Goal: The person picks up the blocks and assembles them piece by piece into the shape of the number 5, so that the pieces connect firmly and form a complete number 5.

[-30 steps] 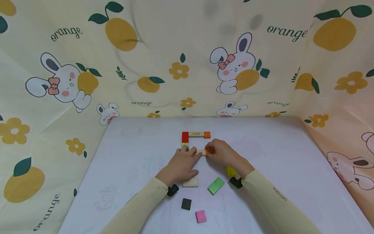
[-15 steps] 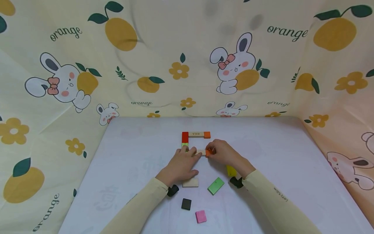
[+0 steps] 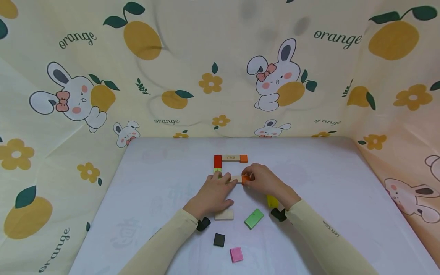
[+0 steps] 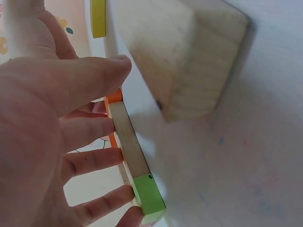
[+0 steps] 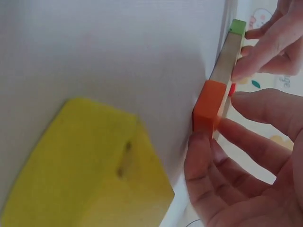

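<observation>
In the head view my left hand [image 3: 211, 193] rests on the near row of blocks with its fingers spread. The left wrist view has its fingertips against a green block [image 4: 149, 194] and a plain wooden block [image 4: 130, 139]. My right hand [image 3: 262, 178] pinches an orange block [image 5: 209, 101] at the right end of that row, against the wooden block. A red block [image 3: 218, 161] and a light green piece [image 3: 217, 170] run back along the left side. Behind lies a printed wooden block [image 3: 230, 157] ending in another orange block [image 3: 243, 158]. My left fingers partly hide the corner.
Nearer me lie a loose wooden block [image 3: 224, 215], a green block [image 3: 254, 218], a black block [image 3: 219, 240] and a pink block [image 3: 236, 254]. A yellow block [image 3: 272, 201] sits partly under my right wrist. A printed cloth [image 3: 220, 103] hangs behind the white table [image 3: 165, 229].
The orange block has moved very slightly with my right fingers at the row's end. My left hand stays in place.
</observation>
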Action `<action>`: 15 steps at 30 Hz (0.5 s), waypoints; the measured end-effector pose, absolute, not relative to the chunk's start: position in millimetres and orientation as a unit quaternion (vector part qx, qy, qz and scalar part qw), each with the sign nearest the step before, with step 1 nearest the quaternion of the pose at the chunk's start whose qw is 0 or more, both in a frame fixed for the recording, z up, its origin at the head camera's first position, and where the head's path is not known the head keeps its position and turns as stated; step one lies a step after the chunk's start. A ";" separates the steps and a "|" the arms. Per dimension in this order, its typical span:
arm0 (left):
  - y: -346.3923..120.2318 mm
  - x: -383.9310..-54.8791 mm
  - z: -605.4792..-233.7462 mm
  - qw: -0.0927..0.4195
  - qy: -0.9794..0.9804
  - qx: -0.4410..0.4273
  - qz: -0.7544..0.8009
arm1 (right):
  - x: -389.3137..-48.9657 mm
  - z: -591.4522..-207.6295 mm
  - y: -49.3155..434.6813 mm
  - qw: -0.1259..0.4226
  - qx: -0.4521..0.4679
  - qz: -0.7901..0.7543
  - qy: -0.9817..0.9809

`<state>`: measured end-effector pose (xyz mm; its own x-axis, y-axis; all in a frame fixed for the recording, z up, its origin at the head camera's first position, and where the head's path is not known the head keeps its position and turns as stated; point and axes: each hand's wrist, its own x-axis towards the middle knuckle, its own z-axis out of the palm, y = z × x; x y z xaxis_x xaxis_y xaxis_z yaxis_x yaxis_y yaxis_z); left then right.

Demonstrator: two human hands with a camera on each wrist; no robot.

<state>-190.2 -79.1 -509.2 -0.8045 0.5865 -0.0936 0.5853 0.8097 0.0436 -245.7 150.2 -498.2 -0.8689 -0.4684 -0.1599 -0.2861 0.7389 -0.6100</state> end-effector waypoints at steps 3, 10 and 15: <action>-79.0 -189.7 -509.7 0.053 0.950 0.307 0.008 | -243.8 -496.0 152.7 0.144 -0.202 -0.297 0.922; -78.6 -187.7 -509.5 0.056 0.952 0.301 0.003 | -236.3 -483.2 167.3 0.108 -0.197 -0.291 0.930; -77.5 -186.6 -507.8 0.058 0.954 0.296 0.006 | -225.4 -469.7 185.3 0.074 -0.203 -0.290 0.932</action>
<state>-186.6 -77.5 -507.8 -0.8186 0.5643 -0.1071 0.5629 0.8252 0.0458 -225.4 185.3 -469.7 -0.9063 -0.4222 -0.0197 -0.3365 0.7490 -0.5708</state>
